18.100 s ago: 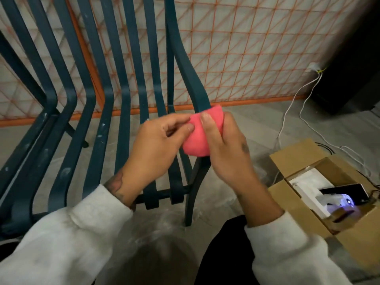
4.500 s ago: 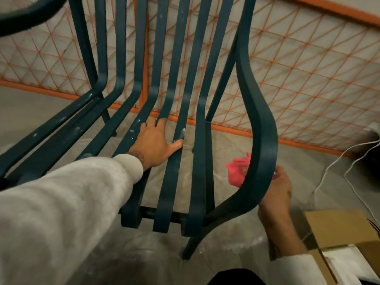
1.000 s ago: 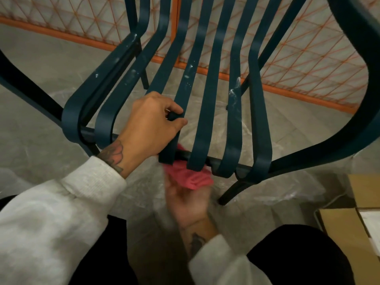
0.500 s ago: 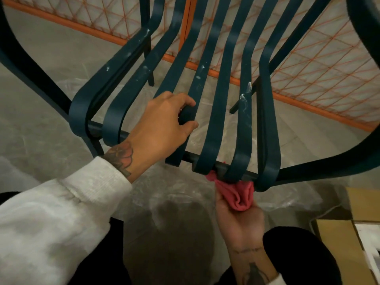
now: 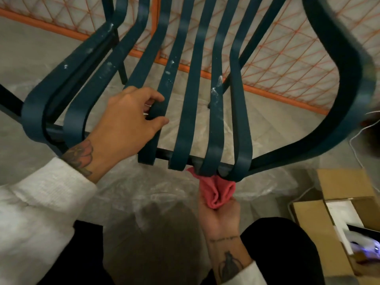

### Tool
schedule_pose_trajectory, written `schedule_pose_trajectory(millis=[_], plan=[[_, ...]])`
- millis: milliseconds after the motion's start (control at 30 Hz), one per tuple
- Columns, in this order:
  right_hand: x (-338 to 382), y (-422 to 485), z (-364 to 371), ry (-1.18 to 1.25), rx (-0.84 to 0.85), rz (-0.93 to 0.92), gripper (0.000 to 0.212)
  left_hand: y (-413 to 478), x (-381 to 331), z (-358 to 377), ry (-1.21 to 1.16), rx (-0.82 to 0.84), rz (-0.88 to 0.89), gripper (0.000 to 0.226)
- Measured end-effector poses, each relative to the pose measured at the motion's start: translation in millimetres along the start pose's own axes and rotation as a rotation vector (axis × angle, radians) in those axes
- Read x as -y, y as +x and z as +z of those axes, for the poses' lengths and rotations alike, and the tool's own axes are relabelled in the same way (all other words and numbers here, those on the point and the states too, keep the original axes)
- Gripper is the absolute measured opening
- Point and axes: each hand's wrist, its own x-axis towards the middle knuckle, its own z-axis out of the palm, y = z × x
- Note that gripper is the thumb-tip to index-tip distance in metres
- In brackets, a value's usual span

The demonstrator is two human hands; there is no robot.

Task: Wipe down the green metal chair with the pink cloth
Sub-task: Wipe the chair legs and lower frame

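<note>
The green metal chair (image 5: 186,103) fills the view, its curved slats running from the top down to a front crossbar; white smears mark several slats. My left hand (image 5: 127,122) grips one slat left of centre, fingers curled round it. Below the front edge, my right hand (image 5: 220,217), palm up, holds the bunched pink cloth (image 5: 216,189) against the underside of the crossbar beneath the right-hand slats. The fingers of that hand are hidden behind the cloth.
An open cardboard box (image 5: 341,219) with white packing and a lit device sits at the right. White cables (image 5: 357,145) trail on the floor beyond it. Crinkled plastic sheet (image 5: 144,188) covers the floor under the chair. An orange mesh fence (image 5: 277,54) stands behind.
My right hand has slid the pink cloth rightward along the underside of the front crossbar. My left hand keeps its grip on the same slat.
</note>
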Motion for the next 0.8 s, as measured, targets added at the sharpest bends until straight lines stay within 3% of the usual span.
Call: schedule_pose_trajectory(millis=[200,400,600,700,800], plan=[[-14.8,5.3,2.2,0.074,0.052,-0.024,0.041,-2.2,-1.2,0.8,0.016,0.000,0.002,0.044],[-82.1,14.7,20.1,-0.033,0.187,0.124,0.045,-5.8,-3.1,3.9,0.077,-0.028,0.039,0.043],[-38.2,26.7,-2.2,-0.036,0.221,0.072,0.050,-13.3,6.7,-20.5,0.105,-0.017,0.160,0.022],[-35.9,31.6,-1.5,-0.075,0.231,0.046,0.051,-14.6,27.2,-48.6,0.158,-0.082,0.110,0.023],[-61.4,31.6,3.0,-0.073,0.274,0.061,0.048,-19.1,48.4,-65.2,0.267,-0.040,-0.027,0.042]])
